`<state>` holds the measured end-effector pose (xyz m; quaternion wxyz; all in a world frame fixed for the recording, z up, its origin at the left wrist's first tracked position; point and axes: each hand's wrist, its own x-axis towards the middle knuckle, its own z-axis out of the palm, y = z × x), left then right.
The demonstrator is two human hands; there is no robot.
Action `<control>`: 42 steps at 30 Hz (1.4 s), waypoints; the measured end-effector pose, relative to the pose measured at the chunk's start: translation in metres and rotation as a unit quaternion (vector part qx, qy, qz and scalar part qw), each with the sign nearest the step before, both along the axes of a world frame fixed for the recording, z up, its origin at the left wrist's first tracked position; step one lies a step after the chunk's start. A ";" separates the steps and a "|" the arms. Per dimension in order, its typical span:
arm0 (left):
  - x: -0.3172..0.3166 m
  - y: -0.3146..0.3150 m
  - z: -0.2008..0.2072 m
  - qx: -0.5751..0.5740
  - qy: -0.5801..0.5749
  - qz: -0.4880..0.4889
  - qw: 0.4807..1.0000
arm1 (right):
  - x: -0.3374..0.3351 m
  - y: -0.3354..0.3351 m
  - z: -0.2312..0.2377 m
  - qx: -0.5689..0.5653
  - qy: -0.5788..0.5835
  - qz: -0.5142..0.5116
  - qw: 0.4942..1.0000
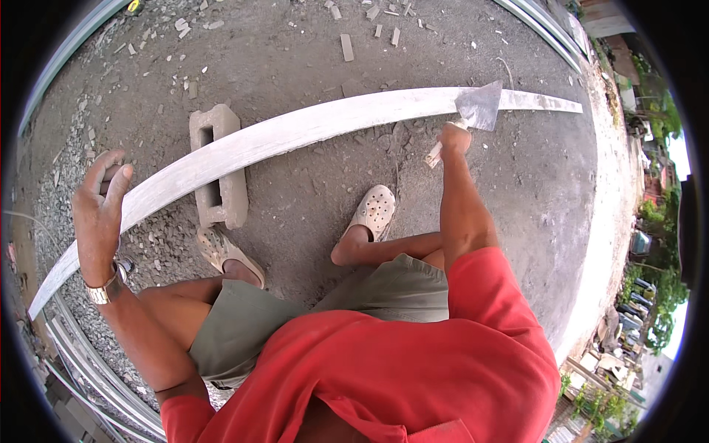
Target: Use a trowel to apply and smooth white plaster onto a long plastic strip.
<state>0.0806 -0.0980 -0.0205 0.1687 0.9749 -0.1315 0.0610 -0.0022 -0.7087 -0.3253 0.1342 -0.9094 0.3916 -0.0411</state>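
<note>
- Red short-sleeved cloth shirt (399, 369) on the person lay nearest the camera, above olive-green cloth shorts (391, 288).
- Chalky white, long, narrow flat board (295, 129) ran across the view in front of the person, passing over a grey hollow concrete block (235, 198) on the grey, gritty ground (310, 214). Its face was streaked and unevenly white, with darker grey patches toward the right end; the lens bowed its outline.
- The right hand (454, 138) was closed around the pale handle of a broad, flared grey metal scraper (481, 107), whose blade overlapped the board near that end. Whether the whole blade edge touched the face could not be told.
- The left hand (102, 196) was beside the board's left part, thumb and bent fingers apart; contact with the board could not be judged.
- The board hid the middle of the block, and the left hand and forearm covered a stretch of the board. A silver metal wristwatch (107, 292) showed mostly its band.
- Pale, long metal strips (96, 376) at lower left were cut off by the dark rim. Green foliage (668, 258) at far right was small and distorted.
- A yellow-and-black object (134, 6) at the top was cut off, any lettering too small to read.
</note>
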 end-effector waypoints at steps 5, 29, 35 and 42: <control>0.008 -0.047 0.005 -0.034 0.113 0.028 0.993 | -0.028 0.138 0.008 0.116 -0.126 -0.042 0.984; 0.012 -0.063 -0.022 -0.004 0.095 0.009 0.995 | 0.005 0.004 0.027 0.215 -0.124 -0.121 0.961; 0.023 -0.074 -0.027 -0.035 0.100 -0.069 0.992 | -0.023 0.077 -0.007 0.156 -0.134 -0.025 0.978; 0.011 -0.059 -0.015 -0.025 0.081 -0.005 0.996 | 0.015 0.005 -0.001 -0.069 0.060 0.053 0.994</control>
